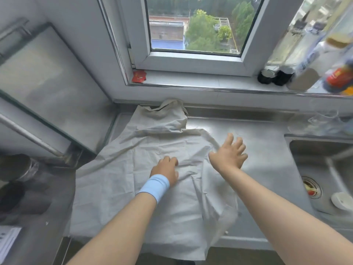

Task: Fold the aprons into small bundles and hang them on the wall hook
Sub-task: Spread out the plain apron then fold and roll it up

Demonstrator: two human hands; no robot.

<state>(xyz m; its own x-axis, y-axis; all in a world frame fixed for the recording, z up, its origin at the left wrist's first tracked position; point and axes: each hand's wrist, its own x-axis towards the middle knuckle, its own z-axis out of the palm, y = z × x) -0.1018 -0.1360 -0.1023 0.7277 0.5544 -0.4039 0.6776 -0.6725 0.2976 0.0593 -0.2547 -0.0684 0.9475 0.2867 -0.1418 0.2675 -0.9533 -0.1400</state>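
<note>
A pale off-white apron (164, 211) lies spread flat on the steel counter (267, 169), its neck strap bunched at the back near the wall and its lower edge hanging over the counter's front. My left hand (166, 169), with a light blue wristband, rests on the middle of the cloth with fingers curled down onto it. My right hand (229, 153) hovers at the apron's right edge, fingers spread, holding nothing. No wall hook is in view.
A steel sink (324, 169) with a drain strainer and a small white dish sits at the right. Bottles (282, 73) stand on the window sill at the right. A range hood (38, 83) hangs at the left, above dark jars.
</note>
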